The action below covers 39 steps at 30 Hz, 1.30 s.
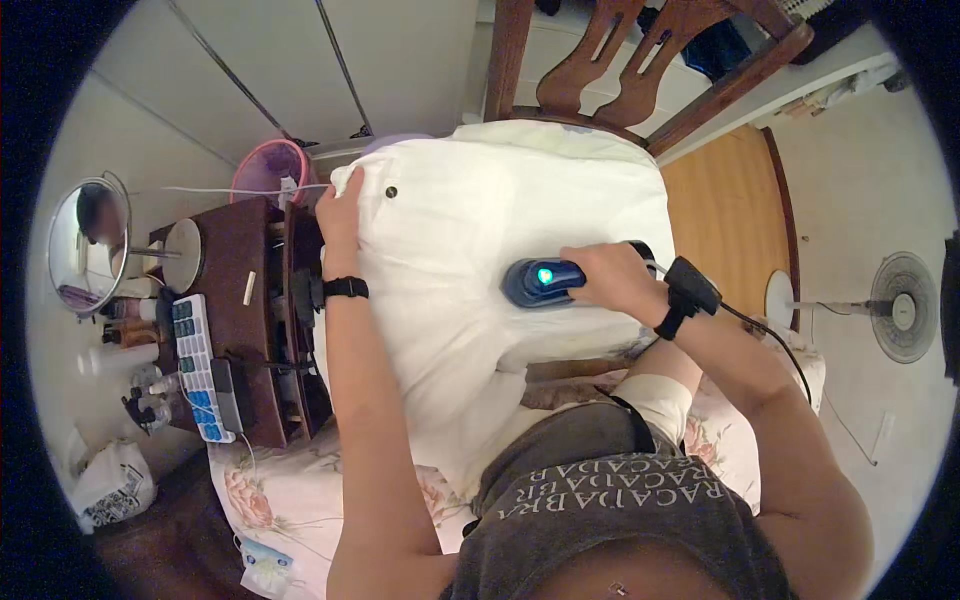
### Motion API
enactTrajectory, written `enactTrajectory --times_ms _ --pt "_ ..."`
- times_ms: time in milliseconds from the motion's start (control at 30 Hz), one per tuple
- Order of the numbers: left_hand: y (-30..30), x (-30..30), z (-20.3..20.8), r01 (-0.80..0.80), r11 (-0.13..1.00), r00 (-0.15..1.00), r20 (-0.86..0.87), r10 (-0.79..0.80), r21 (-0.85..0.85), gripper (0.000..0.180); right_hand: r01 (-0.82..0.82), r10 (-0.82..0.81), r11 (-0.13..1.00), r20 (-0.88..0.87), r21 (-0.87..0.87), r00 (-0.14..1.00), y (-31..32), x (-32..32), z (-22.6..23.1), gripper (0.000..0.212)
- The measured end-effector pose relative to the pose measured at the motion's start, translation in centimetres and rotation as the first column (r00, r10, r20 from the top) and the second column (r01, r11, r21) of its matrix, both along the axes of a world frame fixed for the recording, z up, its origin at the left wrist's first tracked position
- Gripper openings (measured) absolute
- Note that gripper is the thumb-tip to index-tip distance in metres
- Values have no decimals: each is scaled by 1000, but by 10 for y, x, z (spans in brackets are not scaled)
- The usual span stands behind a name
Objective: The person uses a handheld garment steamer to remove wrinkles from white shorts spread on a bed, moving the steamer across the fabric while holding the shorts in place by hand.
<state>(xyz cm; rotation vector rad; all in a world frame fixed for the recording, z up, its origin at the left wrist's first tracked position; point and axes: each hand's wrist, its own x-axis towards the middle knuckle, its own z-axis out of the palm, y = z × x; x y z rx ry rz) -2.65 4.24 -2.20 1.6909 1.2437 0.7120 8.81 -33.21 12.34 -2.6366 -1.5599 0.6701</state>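
Head view, writing first: the dark grey T-shirt [600, 500] carries rows of pale capital lettering. White plastic bag [118, 487], lower left, has dark print, too small and bent to make out.

Blue iron [522, 286]: dark body, cyan light glowing on top, rounded nose toward the left. It's right of centre on the white cloth [430, 225], sole hidden. Right hand [612, 278] has its fingers wrapped round the iron's handle. Black strap and box [693, 287] on that wrist.

Left hand [342, 215] is at the cloth's upper-left edge, fingertips on it; can't tell if they pinch it or just press. Black band [346, 287] on that wrist. Pale cable [245, 190] runs in toward those fingers.

Cloth is spread wide, soft creases toward the lap, dark round button [391, 192] near the top left.

Surroundings: wooden chair [600, 60] at the far side, floral bedding [250, 495] below. Left: brown cabinet [235, 265] with round mirror [88, 245] and keyboard [192, 340], pink bin [270, 150] behind. Right: wood floor [720, 200], fan [903, 310].
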Motion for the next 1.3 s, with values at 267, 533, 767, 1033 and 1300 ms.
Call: enactTrajectory --times_ms 267,533,767,1033,1300 --pt "-7 -6 64 187 976 981 20 -191 114 61 355 -388 919 245 168 888 -7 54 -17 43" --pt "-16 0 30 107 993 994 -41 -105 46 65 290 -309 949 175 122 935 -22 64 -18 40" --pt "-7 -17 -23 30 958 937 342 71 -284 47 377 -444 887 264 266 857 33 113 -23 35" --pt "-11 -17 -6 13 939 937 332 108 -343 31 306 -319 948 246 92 915 27 112 -18 39" --pt "-15 -18 7 63 909 908 402 120 -412 39 458 -486 872 192 174 853 27 142 -22 48"
